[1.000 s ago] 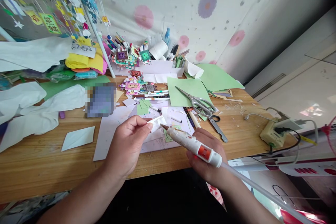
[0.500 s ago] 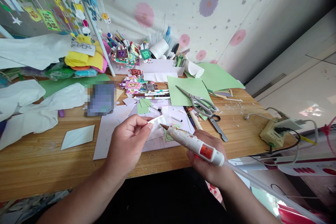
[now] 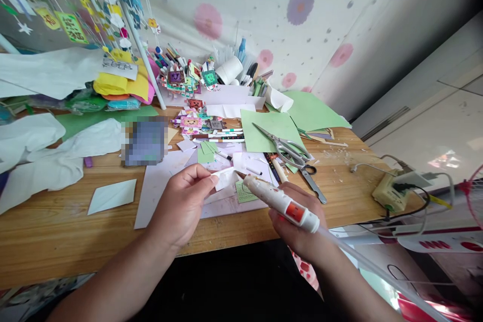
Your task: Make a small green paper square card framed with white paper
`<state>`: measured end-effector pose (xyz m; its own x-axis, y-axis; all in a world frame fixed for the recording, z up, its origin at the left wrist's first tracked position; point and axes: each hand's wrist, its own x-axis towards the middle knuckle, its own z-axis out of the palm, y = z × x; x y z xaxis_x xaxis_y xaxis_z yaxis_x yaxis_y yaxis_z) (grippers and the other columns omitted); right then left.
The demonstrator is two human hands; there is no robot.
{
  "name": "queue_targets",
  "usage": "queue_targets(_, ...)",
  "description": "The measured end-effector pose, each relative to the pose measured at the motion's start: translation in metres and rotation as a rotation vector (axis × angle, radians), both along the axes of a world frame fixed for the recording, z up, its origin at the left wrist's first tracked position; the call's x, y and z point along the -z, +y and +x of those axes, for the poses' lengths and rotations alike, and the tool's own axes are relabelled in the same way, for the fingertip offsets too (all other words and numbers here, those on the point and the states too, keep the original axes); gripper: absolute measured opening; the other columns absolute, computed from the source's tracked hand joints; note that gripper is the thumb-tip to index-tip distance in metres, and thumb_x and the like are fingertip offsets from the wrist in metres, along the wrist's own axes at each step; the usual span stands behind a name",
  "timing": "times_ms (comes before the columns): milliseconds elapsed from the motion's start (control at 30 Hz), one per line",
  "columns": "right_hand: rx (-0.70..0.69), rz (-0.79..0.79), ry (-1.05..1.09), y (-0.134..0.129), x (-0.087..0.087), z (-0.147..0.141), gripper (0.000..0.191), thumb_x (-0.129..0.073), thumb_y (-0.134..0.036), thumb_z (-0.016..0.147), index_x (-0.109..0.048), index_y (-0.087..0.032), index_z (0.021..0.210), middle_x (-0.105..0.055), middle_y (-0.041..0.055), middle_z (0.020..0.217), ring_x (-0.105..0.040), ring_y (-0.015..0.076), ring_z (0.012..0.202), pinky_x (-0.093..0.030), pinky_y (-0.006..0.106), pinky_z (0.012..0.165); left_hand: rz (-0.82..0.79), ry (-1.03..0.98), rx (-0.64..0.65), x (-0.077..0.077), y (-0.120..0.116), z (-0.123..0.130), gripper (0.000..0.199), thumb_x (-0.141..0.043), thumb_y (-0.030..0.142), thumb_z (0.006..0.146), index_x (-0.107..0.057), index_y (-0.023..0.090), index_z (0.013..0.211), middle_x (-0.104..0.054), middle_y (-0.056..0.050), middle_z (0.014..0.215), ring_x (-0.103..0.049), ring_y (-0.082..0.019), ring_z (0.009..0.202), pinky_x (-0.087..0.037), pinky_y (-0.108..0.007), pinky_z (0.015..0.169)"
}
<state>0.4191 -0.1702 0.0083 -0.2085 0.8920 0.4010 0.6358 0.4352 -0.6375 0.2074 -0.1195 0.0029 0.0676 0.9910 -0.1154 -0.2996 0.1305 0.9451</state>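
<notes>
Between the thumb and fingers of my left hand (image 3: pixel 184 201) is a small white piece of paper (image 3: pixel 225 179), held above the table's front part. My right hand (image 3: pixel 300 219) is wrapped round a white glue gun (image 3: pixel 269 196) with a red-orange window in its side. A long translucent glue stick (image 3: pixel 370 264) runs out of its back end. The gun's nozzle points left, close to the right edge of the white paper; whether they touch, I cannot tell. Below both hands lie pale lilac sheets (image 3: pixel 151 206) and a small patterned green paper (image 3: pixel 245 193).
Metal scissors (image 3: pixel 287 148) rest on a green sheet (image 3: pixel 264 123), beside a dark-handled blade (image 3: pixel 315 188). Several pens and decorated paper pieces (image 3: pixel 191 122) lie in the middle. A blurred dark object (image 3: pixel 145 142) is to the left. A power strip (image 3: pixel 394 188) with cables stands at right.
The glue gun's nozzle has shifted slightly right, from over the white paper to near its edge. The paper has turned a little, showing more of its face.
</notes>
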Motion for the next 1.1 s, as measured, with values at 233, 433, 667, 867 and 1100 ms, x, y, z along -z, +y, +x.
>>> queue_targets(233, -0.116, 0.031, 0.104, 0.0, -0.006, -0.001, 0.018, -0.052, -0.007, 0.072, -0.054, -0.024, 0.077, -0.054, 0.0003, 0.069, -0.056, 0.0186, 0.069, -0.048, 0.032, 0.061, -0.021, -0.017, -0.031, 0.001, 0.002, 0.002, 0.019, -0.074, 0.027, 0.069, -0.06, 0.018, 0.061, -0.06, 0.002, 0.064, -0.054, -0.013, 0.069, -0.045, -0.026, 0.07)
queue_targets(433, -0.069, 0.111, -0.085, 0.003, 0.003, -0.006, 0.026, -0.048, -0.003, 0.063, -0.034, -0.024, 0.064, -0.041, -0.0018, 0.06, -0.048, 0.018, 0.066, -0.042, 0.031, 0.056, 0.109, 0.177, -0.082, 0.006, 0.0, 0.0, 0.017, -0.071, 0.03, 0.074, -0.062, 0.019, 0.065, -0.057, 0.003, 0.063, -0.048, -0.011, 0.065, -0.037, -0.023, 0.062)
queue_targets(667, -0.035, 0.123, -0.134, 0.004, 0.01, -0.005, 0.029, -0.05, -0.007, 0.061, -0.028, -0.024, 0.062, -0.037, -0.0026, 0.057, -0.038, 0.0156, 0.057, -0.033, 0.032, 0.051, 0.151, 0.217, -0.072, 0.008, -0.002, -0.001, 0.017, -0.071, 0.031, 0.076, -0.063, 0.02, 0.066, -0.064, 0.002, 0.073, -0.053, -0.013, 0.073, -0.039, -0.024, 0.067)
queue_targets(867, -0.023, 0.071, -0.136, 0.003, 0.01, -0.005, 0.028, -0.051, -0.007, 0.063, -0.029, -0.024, 0.062, -0.037, -0.0024, 0.058, -0.04, 0.016, 0.057, -0.034, 0.031, 0.052, 0.16, 0.23, -0.08, 0.005, -0.002, 0.0, 0.016, -0.073, 0.033, 0.074, -0.065, 0.021, 0.066, -0.07, -0.002, 0.083, -0.06, -0.018, 0.08, -0.043, -0.026, 0.072)
queue_targets(1100, -0.03, 0.01, -0.16, 0.0, 0.003, -0.006, 0.028, -0.052, -0.009, 0.065, -0.029, -0.024, 0.061, -0.036, -0.0023, 0.059, -0.037, 0.0156, 0.056, -0.033, 0.031, 0.054, 0.255, 0.355, -0.081, 0.006, -0.004, -0.002, 0.014, -0.07, 0.031, 0.078, -0.065, 0.022, 0.068, -0.072, -0.002, 0.088, -0.063, -0.018, 0.086, -0.046, -0.025, 0.074)
